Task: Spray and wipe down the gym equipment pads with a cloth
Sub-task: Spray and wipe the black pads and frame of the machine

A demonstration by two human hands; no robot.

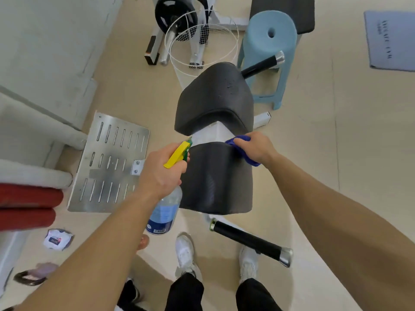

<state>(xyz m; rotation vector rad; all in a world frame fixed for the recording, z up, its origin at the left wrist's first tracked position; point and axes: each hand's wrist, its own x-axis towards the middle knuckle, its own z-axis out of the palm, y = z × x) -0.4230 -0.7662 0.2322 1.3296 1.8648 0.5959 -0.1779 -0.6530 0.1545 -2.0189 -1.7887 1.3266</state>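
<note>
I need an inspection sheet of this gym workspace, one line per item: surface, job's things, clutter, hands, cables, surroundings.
Surface: beige floor; black near pad and far pad, droplets on the far one.
Job's things: spray bottle beside the near pad; blue cloth on its far right corner.
Clutter: crumpled packet and sandal on the floor, left.
Hands: left hand grips the spray bottle; right hand holds the blue cloth.
Cables: nothing seen.
Surroundings: blue stool, slotted metal plate, weight plate, grey mat.

a gym: black padded bench (215,176), weight plate (175,15) and barbell handles (251,242).
</note>
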